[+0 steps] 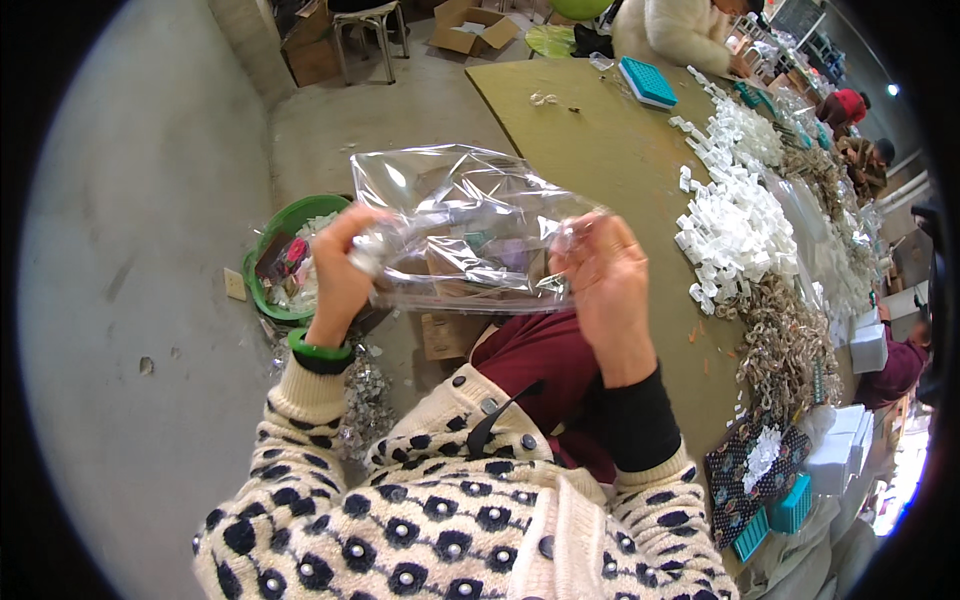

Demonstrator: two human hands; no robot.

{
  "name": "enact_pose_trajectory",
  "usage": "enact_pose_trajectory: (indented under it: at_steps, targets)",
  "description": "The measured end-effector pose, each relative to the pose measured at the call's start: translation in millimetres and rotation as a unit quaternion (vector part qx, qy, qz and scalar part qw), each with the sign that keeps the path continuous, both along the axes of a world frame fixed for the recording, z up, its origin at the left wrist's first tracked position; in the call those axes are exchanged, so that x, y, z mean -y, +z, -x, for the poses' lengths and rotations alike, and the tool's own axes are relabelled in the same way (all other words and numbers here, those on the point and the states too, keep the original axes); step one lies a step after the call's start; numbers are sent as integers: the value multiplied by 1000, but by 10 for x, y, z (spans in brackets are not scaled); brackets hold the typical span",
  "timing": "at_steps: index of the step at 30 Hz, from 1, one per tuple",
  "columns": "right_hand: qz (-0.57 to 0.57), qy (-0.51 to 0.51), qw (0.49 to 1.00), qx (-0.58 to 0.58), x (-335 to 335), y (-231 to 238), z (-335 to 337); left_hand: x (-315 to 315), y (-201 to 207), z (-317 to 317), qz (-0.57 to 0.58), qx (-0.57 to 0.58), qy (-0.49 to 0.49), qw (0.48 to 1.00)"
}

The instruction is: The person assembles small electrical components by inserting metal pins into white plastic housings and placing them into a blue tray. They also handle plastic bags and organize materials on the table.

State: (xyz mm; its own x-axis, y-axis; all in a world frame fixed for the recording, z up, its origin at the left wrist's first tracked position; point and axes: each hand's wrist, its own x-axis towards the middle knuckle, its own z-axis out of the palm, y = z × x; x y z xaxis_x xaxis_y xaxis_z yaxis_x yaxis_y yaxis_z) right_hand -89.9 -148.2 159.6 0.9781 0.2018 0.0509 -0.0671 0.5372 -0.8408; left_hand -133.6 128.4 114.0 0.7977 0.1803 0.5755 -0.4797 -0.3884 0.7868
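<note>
Gleaming, the clear plastic bag [460, 225] hangs crumpled and empty.

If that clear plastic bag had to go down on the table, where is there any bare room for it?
The olive-green tabletop is bare on its near-left side, between the table's left edge and the heap of small white plastic pieces, up to the teal tray. The right side is crowded: white pieces, then a pile of metal rings. Both hands, left and right, hold the crinkled clear plastic bag.

A cream knit cardigan [450, 520] with black spots (each pearl-studded), black undersleeves [640, 420], and a green bangle [318, 350].
</note>
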Motion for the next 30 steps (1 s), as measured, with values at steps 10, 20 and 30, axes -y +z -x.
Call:
enact_pose_trajectory:
  at_steps: [10,20,30]
  targets:
    - [-175,107,949,-238,290,-157,-222,227,187,220,471,-180,-337,795]
    - [-110,147,973,-140,567,-355,80,310,-78,258,713,-97,-445,533]
    - [-249,164,943,-150,847,-323,162,449,36,446,438,-177,-668,575]
